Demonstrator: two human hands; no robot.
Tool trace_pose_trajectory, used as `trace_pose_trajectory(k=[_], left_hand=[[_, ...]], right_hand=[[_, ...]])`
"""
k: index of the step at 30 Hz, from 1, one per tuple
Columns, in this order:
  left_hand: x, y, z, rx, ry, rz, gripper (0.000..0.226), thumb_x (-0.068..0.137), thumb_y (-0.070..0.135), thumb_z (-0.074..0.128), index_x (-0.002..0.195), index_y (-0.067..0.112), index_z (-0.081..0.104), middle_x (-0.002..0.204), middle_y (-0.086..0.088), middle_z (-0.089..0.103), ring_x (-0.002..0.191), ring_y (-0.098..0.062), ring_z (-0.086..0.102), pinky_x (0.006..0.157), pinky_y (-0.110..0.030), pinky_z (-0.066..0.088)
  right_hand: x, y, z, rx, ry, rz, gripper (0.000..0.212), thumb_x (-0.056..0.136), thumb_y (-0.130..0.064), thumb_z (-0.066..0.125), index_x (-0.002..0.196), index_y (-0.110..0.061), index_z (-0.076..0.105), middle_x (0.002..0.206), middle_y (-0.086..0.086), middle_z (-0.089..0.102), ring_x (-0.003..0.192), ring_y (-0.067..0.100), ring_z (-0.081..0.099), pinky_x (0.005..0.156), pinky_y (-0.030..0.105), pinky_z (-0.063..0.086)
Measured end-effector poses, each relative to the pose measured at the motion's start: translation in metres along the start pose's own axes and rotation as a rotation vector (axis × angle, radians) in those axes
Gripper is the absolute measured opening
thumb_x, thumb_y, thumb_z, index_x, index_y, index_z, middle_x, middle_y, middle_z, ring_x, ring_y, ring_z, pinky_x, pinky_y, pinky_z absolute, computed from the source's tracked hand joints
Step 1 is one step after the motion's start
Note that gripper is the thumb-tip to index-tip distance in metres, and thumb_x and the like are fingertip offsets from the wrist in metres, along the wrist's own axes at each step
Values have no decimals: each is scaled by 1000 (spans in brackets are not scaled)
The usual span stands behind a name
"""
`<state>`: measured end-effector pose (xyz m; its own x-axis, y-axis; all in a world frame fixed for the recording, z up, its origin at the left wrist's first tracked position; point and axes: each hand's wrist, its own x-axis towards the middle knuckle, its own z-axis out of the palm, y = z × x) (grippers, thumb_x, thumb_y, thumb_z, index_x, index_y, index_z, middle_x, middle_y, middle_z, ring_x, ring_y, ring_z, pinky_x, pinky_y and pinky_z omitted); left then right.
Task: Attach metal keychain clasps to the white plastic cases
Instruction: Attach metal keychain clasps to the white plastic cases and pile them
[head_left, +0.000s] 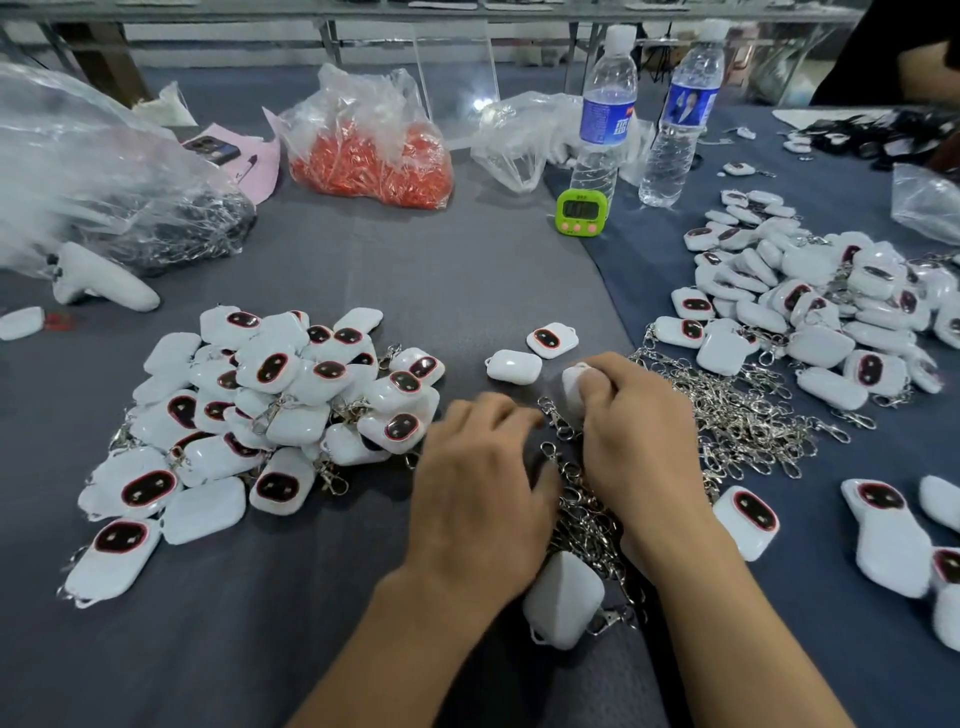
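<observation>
My right hand (636, 431) grips a white plastic case (573, 384) near the table's middle. My left hand (480, 483) is beside it, its fingertips at a metal clasp (558, 418) between the two hands; the blur hides how it is held. A heap of loose silver clasps (737, 415) spreads under and right of my right hand. Two single white cases (551, 339) (514, 367) lie just beyond my hands. A pile of cases with clasps on them (270, 415) sits to the left. Another case with a clasp (563, 600) lies between my forearms.
A large heap of white cases (810, 306) covers the right side. At the back stand two water bottles (602, 114), a green timer (579, 212), a bag of orange parts (374, 161) and a big clear bag of clasps (104, 202). A white controller (98, 283) lies left.
</observation>
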<state>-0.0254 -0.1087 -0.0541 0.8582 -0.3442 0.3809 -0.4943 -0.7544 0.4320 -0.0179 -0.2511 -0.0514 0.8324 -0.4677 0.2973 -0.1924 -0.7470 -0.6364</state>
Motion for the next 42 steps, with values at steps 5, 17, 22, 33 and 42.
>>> trace_pose_trajectory(k=[5, 17, 22, 33, 42], left_hand=[[6, -15, 7, -158, -176, 31, 27, 88, 42, 72, 114, 36, 76, 107, 16, 59, 103, -9, 51, 94, -32, 45], [9, -15, 4, -441, 14, -164, 15, 94, 31, 67, 83, 26, 77, 67, 15, 70, 66, -7, 65, 62, -28, 50], [17, -15, 3, -830, 116, -456, 18, 91, 27, 73, 73, 27, 78, 63, 7, 72, 56, -5, 65, 60, -20, 50], [19, -14, -3, -1091, 115, -506, 22, 92, 17, 71, 73, 21, 80, 60, 4, 65, 54, -7, 51, 56, -17, 45], [17, -16, 0, -906, 158, -410, 16, 89, 30, 73, 76, 36, 79, 62, -3, 68, 54, -5, 52, 55, -30, 48]], right_hand=[[-5, -7, -4, 250, 101, 73, 25, 95, -21, 46, 81, -11, 65, 67, 3, 64, 68, 28, 58, 63, 40, 45], [-7, -16, -12, 1036, -254, 391, 18, 88, 3, 60, 91, -10, 72, 75, 11, 70, 60, 15, 65, 51, 19, 50], [-12, -17, -14, 930, -340, 301, 18, 75, 0, 70, 75, -18, 72, 66, 8, 63, 58, 15, 55, 50, 20, 43], [-15, -25, -12, 952, -442, 237, 10, 82, 2, 72, 80, -8, 75, 66, 9, 68, 50, 16, 56, 44, 20, 40], [-15, -22, -13, 941, -360, 247, 8, 65, -12, 76, 73, -10, 75, 63, 13, 63, 50, 20, 52, 44, 23, 37]])
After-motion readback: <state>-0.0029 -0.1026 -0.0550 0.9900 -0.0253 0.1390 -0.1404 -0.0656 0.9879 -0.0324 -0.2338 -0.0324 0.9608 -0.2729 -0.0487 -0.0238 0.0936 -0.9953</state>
